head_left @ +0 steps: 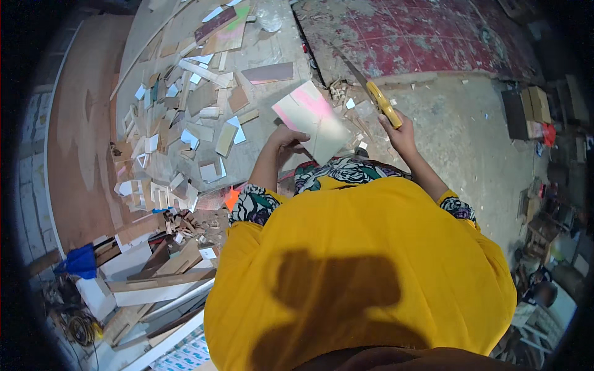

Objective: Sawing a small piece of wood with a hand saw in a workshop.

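Grey concrete floor [458, 136], scuffed red floor section [408, 40] beyond

The left hand [289, 140] pinches just above the frame's centre, thumb [301, 136] on top, its forearm [266, 166] rising steeply. Right of upper centre, the right hand [402, 131] grips, its forearm slanting up leftward.

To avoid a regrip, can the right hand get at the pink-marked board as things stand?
Probably not freely: the right hand is occupied with the yellow-handled saw, though nothing visible stands between that hand and the pink-marked board.
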{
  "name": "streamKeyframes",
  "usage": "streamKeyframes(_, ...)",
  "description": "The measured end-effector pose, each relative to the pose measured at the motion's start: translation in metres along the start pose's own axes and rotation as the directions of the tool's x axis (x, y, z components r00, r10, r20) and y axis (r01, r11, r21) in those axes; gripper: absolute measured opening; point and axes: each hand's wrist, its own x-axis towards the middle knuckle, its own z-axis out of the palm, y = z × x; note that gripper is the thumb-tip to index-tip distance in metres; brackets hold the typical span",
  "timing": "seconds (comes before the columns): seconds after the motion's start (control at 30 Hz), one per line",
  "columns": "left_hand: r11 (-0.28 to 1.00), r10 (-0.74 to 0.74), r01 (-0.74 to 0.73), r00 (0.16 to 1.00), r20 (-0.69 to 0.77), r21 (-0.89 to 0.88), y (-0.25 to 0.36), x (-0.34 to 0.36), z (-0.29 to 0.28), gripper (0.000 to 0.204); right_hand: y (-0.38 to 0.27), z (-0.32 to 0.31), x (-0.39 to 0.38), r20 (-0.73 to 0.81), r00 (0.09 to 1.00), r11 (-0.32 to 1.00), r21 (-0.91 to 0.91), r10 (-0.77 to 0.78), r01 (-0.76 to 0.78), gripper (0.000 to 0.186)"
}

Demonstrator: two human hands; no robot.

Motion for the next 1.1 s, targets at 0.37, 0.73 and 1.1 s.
streamKeyframes(0.37, 0.708, 0.323, -0.252, 0.946, 0.015, 0.659, 0.004, 0.046, -0.017, 0.036, -0.039, -0.012, -0.088, -0.038, 0.988, 0.988, 0.053, 0.149, -0.147, 0.021)
streamKeyframes(0.73, 0.735, 0.174, -0.236, 0.972, 0.161, 0.635, 0.002, 0.081, -0.038, 0.028, -0.095, 0.009, -0.13, 0.028, 0.945, 0.838, 0.455, 0.326, -0.303, 0.028)
streamKeyframes(1.1, 0.506, 0.323, -0.274, 0.939, 0.115, 0.818, 0.014, 0.045, -0.026, 0.038, -0.112, 0.028, -0.152, -0.005, 0.941, 0.843, 0.446, 0.337, -0.3, 0.028)
